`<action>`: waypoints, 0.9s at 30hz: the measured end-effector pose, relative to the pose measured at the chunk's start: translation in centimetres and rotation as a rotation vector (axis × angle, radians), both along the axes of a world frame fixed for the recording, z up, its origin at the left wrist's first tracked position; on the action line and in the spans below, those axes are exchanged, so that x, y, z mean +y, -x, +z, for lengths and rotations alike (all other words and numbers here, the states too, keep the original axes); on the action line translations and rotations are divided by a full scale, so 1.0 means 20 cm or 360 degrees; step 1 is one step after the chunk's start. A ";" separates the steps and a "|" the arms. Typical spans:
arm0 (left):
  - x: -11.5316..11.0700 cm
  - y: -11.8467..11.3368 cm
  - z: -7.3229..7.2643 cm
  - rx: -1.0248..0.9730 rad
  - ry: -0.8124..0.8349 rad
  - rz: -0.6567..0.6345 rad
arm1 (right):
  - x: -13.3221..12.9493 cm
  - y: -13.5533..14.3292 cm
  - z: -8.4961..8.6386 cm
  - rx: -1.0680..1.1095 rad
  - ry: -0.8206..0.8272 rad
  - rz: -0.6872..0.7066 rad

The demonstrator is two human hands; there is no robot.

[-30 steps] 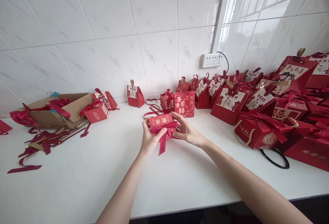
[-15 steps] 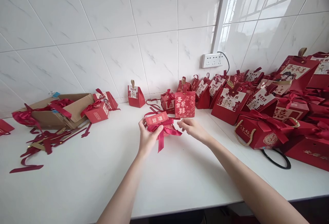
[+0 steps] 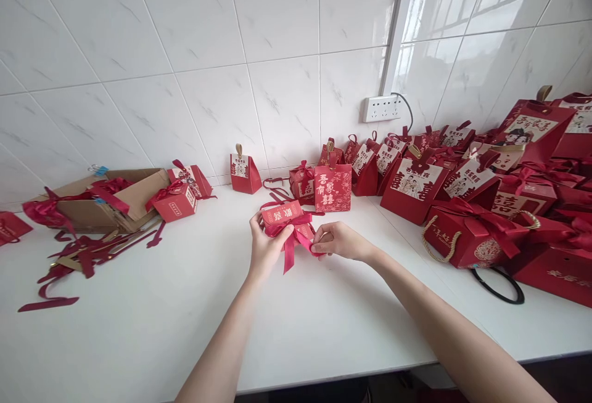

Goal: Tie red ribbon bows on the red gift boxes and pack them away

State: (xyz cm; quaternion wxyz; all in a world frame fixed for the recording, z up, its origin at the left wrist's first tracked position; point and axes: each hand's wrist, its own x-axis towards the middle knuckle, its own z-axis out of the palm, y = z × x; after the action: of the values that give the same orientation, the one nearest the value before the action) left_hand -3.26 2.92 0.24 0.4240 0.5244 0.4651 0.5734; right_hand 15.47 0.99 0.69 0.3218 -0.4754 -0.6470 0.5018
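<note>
Near the middle of the white table, a small red box (image 3: 280, 212) with pale lettering is held by my left hand (image 3: 268, 244), its thumb pressing on the ribbon knot. A dark pink ribbon (image 3: 289, 255) is tied across the box, one tail hanging down in front. My right hand (image 3: 340, 241) pinches the ribbon's right end between thumb and fingers. Just behind the box stands a red patterned bag-shaped box (image 3: 333, 188).
Many red gift boxes (image 3: 411, 184) crowd the right side. On the left are a cardboard tray (image 3: 87, 213) with ribbons, loose ribbons (image 3: 86, 258) and two boxes. A black loop (image 3: 499, 289) lies at right. A power strip (image 3: 383, 109) is on the tiled wall.
My right hand has moved down and closed on the ribbon's right end, which is now pulled down a little. My left hand stays on the box. The far-left red box has shifted rightward.
</note>
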 end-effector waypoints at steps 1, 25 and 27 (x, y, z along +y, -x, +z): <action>0.00 0.00 0.00 0.0000 -0.0005 0.0000 | 0.00 0.00 0.00 -0.0024 0.0014 0.0007; 0.01 0.00 -0.02 0.0180 -0.0102 -0.0032 | -0.02 0.03 -0.03 -0.0052 0.0182 0.0367; 0.01 0.01 -0.03 0.0182 -0.0100 -0.0032 | -0.01 0.03 -0.04 -0.0065 0.0150 0.0349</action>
State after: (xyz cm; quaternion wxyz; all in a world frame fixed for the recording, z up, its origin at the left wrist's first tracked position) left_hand -3.37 3.17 -0.26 0.3858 0.5741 0.4650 0.5526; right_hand 14.91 0.78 -0.18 0.2291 -0.4265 -0.6773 0.5539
